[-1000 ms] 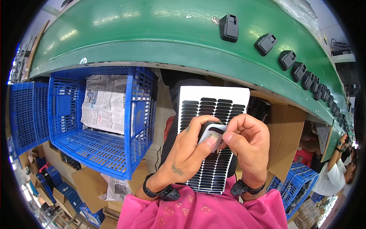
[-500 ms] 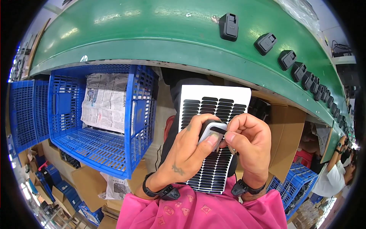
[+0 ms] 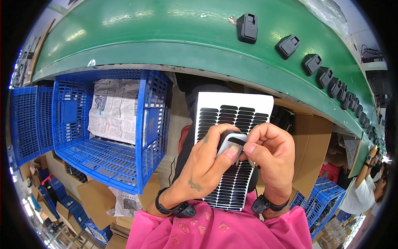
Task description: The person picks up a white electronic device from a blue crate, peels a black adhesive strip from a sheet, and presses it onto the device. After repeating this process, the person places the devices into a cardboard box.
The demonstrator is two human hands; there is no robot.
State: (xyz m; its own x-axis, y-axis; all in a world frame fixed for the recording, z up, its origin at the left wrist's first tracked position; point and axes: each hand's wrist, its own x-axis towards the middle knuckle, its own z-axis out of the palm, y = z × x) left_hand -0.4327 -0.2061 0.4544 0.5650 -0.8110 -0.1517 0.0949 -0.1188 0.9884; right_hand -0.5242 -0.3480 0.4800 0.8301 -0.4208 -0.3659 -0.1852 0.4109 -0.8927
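My left hand (image 3: 205, 164) is wrapped round a small device with a black body and a light grey face (image 3: 223, 146), its thumb on the face. A black rounded strip (image 3: 236, 141) lies across that face, and one end is between the thumb and fingers of my right hand (image 3: 273, 157). Beneath both hands, on my lap, is a white sheet of stickers (image 3: 232, 98) with rows of black rounded strips of a like shape. The middle of the sheet is partly hidden by my hands.
A green workbench (image 3: 166, 25) runs across the far side, with a curving row of black block-shaped devices (image 3: 247, 29) at right. A blue crate (image 3: 141, 137) lined with newspaper stands left. Cardboard (image 3: 309, 145) and another blue crate (image 3: 321, 199) are right. A person (image 3: 360, 191) sits far right.
My hands, the device and the strip stay almost in the same place. The view has shifted very slightly.
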